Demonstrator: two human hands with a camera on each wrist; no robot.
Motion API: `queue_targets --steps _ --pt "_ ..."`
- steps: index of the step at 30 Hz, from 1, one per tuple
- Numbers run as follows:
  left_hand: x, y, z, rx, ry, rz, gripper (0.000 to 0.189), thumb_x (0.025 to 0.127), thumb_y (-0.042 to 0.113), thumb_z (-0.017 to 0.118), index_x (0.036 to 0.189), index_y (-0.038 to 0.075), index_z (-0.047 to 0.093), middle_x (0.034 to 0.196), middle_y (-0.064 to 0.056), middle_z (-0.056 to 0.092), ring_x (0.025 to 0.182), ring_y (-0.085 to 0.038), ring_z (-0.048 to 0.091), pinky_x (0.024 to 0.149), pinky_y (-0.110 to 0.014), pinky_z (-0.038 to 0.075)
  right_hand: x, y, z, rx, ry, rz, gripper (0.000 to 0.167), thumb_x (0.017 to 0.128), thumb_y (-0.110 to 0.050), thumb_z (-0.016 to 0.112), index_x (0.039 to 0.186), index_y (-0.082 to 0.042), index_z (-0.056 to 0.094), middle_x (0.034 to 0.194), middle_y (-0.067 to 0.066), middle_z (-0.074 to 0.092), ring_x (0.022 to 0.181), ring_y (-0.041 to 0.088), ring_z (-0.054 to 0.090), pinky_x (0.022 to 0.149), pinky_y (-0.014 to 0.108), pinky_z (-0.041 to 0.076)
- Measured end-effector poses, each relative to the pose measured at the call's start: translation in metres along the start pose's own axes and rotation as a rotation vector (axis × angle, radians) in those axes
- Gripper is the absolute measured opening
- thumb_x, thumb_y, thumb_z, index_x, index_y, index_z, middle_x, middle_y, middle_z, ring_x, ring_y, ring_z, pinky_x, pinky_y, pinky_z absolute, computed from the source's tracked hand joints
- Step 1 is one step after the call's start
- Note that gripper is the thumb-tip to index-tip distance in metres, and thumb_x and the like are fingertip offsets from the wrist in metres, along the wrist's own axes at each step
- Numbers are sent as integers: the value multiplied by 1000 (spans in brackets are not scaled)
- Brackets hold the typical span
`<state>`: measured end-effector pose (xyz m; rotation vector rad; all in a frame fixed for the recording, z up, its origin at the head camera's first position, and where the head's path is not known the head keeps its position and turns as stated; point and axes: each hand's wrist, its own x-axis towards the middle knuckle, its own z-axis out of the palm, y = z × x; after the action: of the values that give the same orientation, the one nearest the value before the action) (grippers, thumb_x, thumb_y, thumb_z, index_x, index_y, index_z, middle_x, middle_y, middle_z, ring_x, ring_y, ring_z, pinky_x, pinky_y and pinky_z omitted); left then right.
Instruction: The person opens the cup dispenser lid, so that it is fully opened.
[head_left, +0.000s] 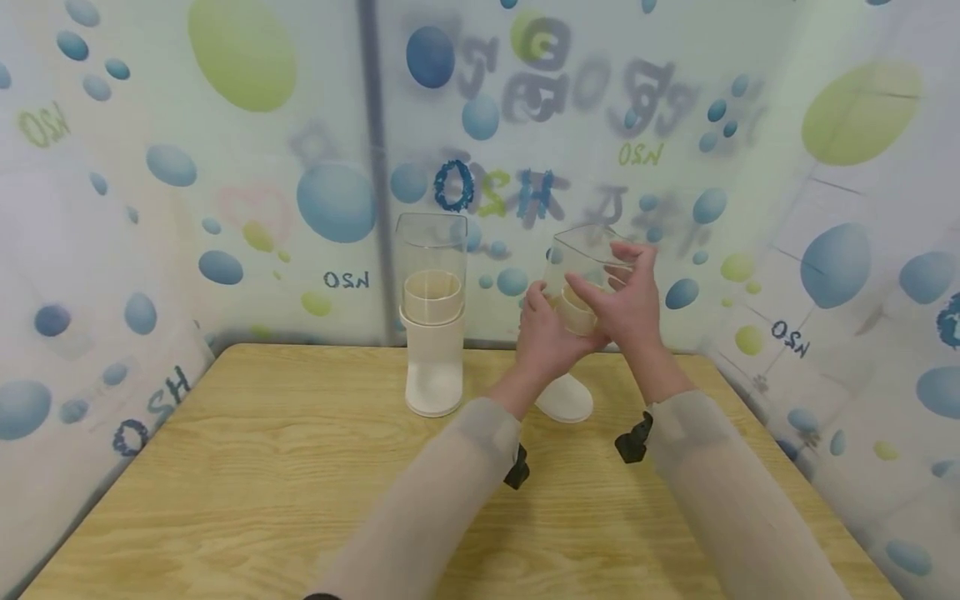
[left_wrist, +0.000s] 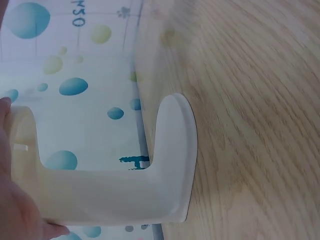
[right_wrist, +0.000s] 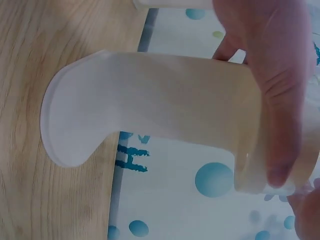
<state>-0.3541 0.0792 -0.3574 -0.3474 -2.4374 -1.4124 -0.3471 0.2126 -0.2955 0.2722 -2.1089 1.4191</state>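
Observation:
On the right, a clear square-sided container (head_left: pixel 581 248) sits tilted over a cream-coloured ring (head_left: pixel 577 317). The ring tops a white L-shaped stand (left_wrist: pixel 100 195), whose rounded foot (head_left: pixel 566 400) rests on the table. My left hand (head_left: pixel 551 340) grips the ring from the left, its thumb across the front in the right wrist view. My right hand (head_left: pixel 633 304) holds the container from the right, thumb in front and fingers around its far side. The fingers hide part of the joint between container and ring.
A matching white stand (head_left: pixel 435 362) with a clear container (head_left: pixel 431 237) stands upright to the left, near the table's back edge. The wood-grain table (head_left: pixel 285 467) meets panels (head_left: pixel 300 100) printed with blue and green bubbles behind and at both sides.

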Motion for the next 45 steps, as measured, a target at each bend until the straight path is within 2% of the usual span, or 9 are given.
queue_targets --steps 6,12,17,23,28,34,41,45 --pt "3 1 -2 14 16 1 128 77 60 94 167 14 17 161 -17 42 136 -35 56 104 -55 58 3 -6 1 -17 25 41 83 88 -49 91 151 -20 43 161 9 54 144 38 61 123 51 48" --pt "4 0 -2 -3 9 9 128 75 56 98 167 16 18 157 -16 46 128 -31 59 100 -50 59 5 -10 -2 24 27 56 78 88 -47 91 148 -21 50 159 13 55 142 40 61 120 57 49" --pt "4 -1 -2 6 -3 7 127 73 56 99 165 17 20 153 -13 48 122 -29 61 97 -49 59 4 -14 -5 -55 2 31 75 89 -44 90 150 -15 57 161 14 55 141 42 63 120 58 50" --pt "5 -1 -2 30 -4 2 125 72 58 99 163 17 22 153 -13 49 121 -29 61 96 -48 59 5 -17 -8 -95 -3 106 76 88 -56 88 149 -22 59 163 13 55 141 39 63 111 61 55" --pt "5 -1 -4 20 -22 -3 127 72 59 99 165 16 23 154 -11 48 119 -29 62 95 -47 59 5 -21 -8 -133 1 88 74 88 -58 87 146 -21 62 162 11 56 139 40 65 108 60 58" --pt "4 -2 -9 -6 -32 -4 128 72 57 99 167 17 23 155 -11 49 118 -27 62 94 -47 59 5 -28 -8 -147 2 119 73 88 -64 85 143 -23 60 165 9 56 138 40 65 105 60 58" --pt "5 -3 -12 -25 -73 2 128 74 56 99 168 16 22 156 -11 48 118 -27 61 95 -48 58 3 -32 -7 -281 7 39 70 90 -60 82 141 -17 63 158 12 61 130 44 70 103 61 58" --pt "5 -4 -13 -21 -81 9 127 75 55 99 168 15 23 157 -12 47 119 -28 61 95 -48 59 3 -33 -9 -276 10 81 71 91 -65 80 142 -19 61 162 14 59 131 41 70 102 61 58"
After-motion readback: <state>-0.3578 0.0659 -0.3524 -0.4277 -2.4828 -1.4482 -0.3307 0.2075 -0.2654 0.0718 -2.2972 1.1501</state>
